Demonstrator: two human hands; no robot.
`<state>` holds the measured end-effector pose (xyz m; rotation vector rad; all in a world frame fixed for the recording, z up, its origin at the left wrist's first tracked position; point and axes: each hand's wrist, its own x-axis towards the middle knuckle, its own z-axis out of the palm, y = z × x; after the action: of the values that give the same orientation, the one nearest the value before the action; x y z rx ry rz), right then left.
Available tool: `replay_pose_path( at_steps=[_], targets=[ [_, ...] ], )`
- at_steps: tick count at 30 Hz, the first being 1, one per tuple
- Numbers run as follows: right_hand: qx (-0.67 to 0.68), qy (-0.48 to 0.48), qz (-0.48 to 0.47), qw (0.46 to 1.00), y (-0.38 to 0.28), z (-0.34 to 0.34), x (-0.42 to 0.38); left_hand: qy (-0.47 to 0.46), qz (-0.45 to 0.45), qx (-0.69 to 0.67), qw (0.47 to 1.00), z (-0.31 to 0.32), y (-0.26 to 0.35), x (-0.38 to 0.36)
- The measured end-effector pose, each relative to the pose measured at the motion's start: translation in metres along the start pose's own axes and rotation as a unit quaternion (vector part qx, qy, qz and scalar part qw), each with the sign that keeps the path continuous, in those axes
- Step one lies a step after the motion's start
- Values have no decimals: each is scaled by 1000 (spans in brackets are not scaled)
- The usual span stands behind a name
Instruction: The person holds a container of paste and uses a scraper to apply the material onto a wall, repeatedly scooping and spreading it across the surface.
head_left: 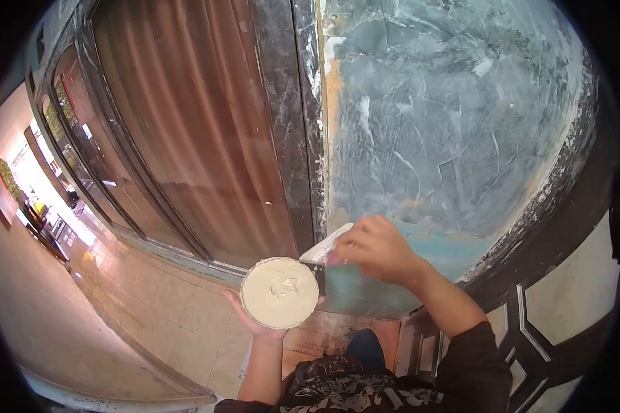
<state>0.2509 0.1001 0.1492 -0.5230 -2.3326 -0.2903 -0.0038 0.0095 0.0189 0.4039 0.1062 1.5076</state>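
My left hand [256, 325] supports a round tub of cream-coloured putty [280, 292] from below, its fingers curled round the side and partly hidden. The putty's surface is mostly smooth, with a rough, scooped patch near the middle. To the right, my right hand [377, 249] is closed on a putty knife [329, 242] whose wide, pale blade is smeared with white. The blade points left, close to the lower edge of the wall panel and above the tub's right side. Behind my right hand stands the blue-grey wall panel [427, 131], streaked with uneven filler marks.
A dark frame post [286, 103] splits the panel from a window with a brown curtain [179, 103] behind it. At lower left runs a tiled floor [165, 289] towards a bright opening. Dark patterned woodwork [530, 330] stands at lower right.
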Motion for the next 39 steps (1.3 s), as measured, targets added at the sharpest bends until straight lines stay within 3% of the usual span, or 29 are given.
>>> replay_pose_path(
  at_steps=[1, 5, 7, 13, 20, 22, 24, 26, 28, 30, 31, 33, 34, 36, 37, 39],
  targets=[
    [-19, -15, -78, 997, -9, -6, 5, 19, 14, -1, 1000, 2, 0, -1],
    [-49, -68, -134, 987, -28, -13, 12, -6, 39, -42, 998, 2, 0, 2],
    [-100, -89, -168, 977, -29, -12, 14, -26, 66, 9, 997, 0, 0, 5],
    [-105, -65, -182, 975, -30, -2, 13, 33, 73, 8, 997, 8, -4, 5],
    [-121, -58, -179, 975, -31, 8, 10, 20, 78, 1, 997, 13, -8, 7],
    [-137, -102, -173, 970, -29, 9, 8, -30, 60, -16, 998, 16, -9, 8],
    [-125, -102, -169, 972, -28, 10, 8, -5, 60, -29, 998, 14, -10, 8],
    [-113, -103, -164, 975, -27, 12, 7, -45, 31, -28, 998, 23, -12, 8],
    [-109, -86, -154, 978, -26, 17, 5, 3, 38, 2, 999, 27, -15, 7],
    [-110, -68, -151, 980, -24, 20, 5, -108, -4, -92, 990, 33, -18, 8],
    [-111, -50, -149, 981, -24, 21, 5, -108, -4, -91, 990, 34, -17, 8],
    [-111, -31, -143, 983, -23, 22, 5, -30, -48, -263, 963, 34, -17, 8],
    [-111, -13, -136, 984, -23, 23, 4, -30, -47, -263, 963, 32, -18, 9],
    [-113, -18, -121, 986, -22, 22, 1, -48, -43, -90, 994, 27, -21, 12],
    [-115, -22, -105, 988, -21, 21, -1, -47, -42, -90, 994, 27, -21, 12],
    [-115, -14, -90, 989, -19, 16, -2, 9, -45, 28, 999, 25, -20, 13]
  ],
)
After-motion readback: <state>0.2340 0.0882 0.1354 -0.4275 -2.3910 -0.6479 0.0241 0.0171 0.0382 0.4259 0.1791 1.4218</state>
